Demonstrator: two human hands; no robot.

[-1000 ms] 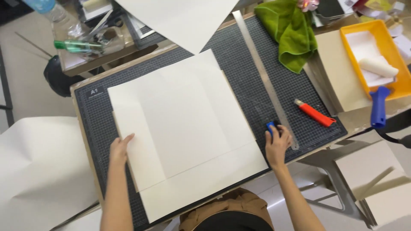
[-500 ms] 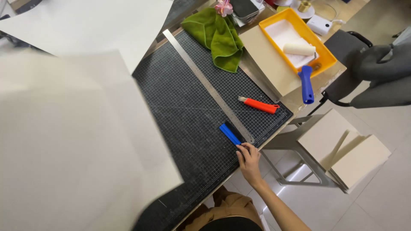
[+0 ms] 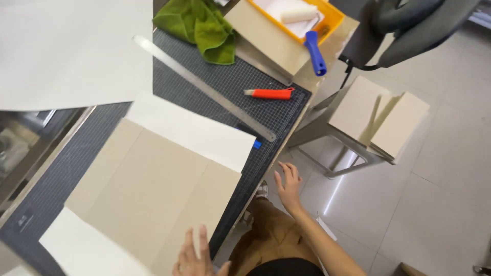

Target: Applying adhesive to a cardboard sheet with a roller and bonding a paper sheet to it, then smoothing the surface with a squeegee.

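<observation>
Beside the table edge, an orange tray (image 3: 335, 15) holds a white roller (image 3: 299, 13).

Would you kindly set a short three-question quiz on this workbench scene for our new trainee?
1. True or false: the left hand rests on the board.
2. Which lies nearer the green cloth: A the orange knife, B the stool?
3. Fill in: the right hand holds ____.

Key: 1 true; 2 A; 3 nothing, it is open in the air beside the cutting mat.
</observation>
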